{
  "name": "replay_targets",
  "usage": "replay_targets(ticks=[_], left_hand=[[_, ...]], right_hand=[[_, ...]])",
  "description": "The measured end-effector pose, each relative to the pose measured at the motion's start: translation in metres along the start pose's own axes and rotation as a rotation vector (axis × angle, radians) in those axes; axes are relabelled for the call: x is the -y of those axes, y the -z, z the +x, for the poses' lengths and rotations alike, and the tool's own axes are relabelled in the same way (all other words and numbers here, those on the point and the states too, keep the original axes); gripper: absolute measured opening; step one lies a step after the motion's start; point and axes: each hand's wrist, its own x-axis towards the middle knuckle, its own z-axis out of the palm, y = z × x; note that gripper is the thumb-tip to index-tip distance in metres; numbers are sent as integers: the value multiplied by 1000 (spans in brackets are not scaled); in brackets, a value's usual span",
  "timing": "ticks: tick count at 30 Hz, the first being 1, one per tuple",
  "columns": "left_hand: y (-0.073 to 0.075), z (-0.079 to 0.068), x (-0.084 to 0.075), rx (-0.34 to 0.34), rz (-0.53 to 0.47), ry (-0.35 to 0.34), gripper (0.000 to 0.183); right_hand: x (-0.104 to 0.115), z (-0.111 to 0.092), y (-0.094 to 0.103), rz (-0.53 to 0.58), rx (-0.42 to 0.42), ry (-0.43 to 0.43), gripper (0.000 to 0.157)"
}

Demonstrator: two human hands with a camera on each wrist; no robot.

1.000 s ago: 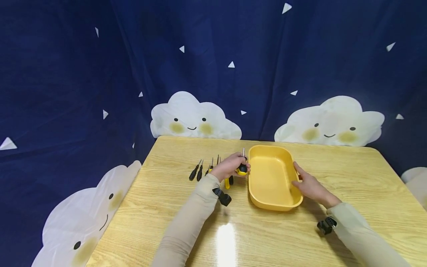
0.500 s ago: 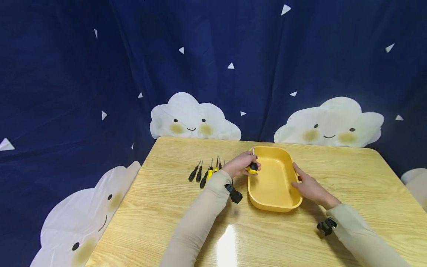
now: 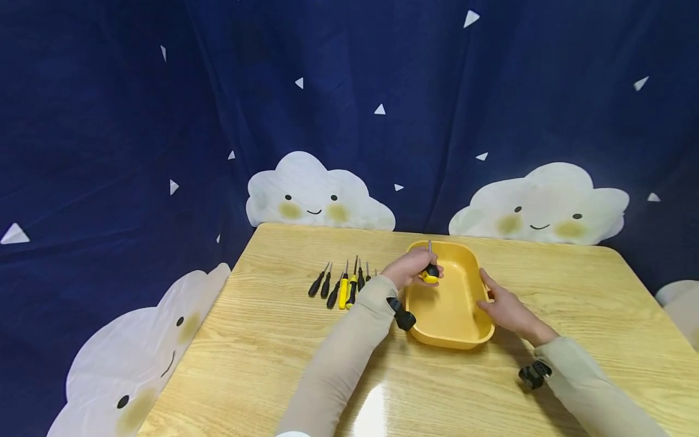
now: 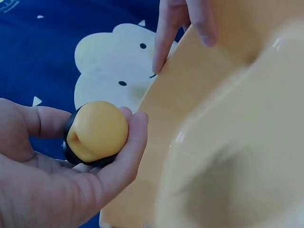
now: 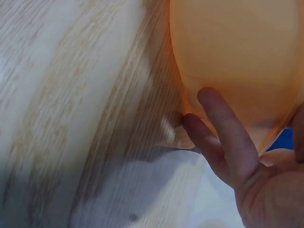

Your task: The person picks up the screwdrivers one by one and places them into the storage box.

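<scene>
left fingers curled round driver | right fingers pinching tub, right of frame centre | slack left grip could drop driver, imo

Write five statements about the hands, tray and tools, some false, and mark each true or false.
1. The left hand holds a black-and-yellow screwdriver. True.
2. The right hand holds a tool as well. False: it grips the edge of the yellow tray.
3. The row of tools on the table lies left of the tray. True.
4. In the head view, the screwdriver's shaft points toward the picture's bottom. False: it points toward the top.
5. Every tool in the row is entirely black. False: at least one has a yellow handle.
</scene>
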Motion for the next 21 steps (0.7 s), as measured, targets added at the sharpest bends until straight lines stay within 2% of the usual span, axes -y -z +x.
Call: replay_targets(ticks=[7,12,15,19,21], left_hand=[[-16,10,2,-27,12,-8,12],[-24,16,3,-25,4,-16,28],[-29,20,5,-65,32,-12,26],[-34,26,10,-139,120,-2,8],[-37,28,14,-172,162,8,6]], right_hand=[[-1,-2,-4,-20,1,-9,74],[0,-3,-4,-48,-4,-15,75],[1,-1,-4,-61,-7,-13,75],[2,1,-6,-65,-17,-6,74],[2,1,-7,-55,-19,-7,74]])
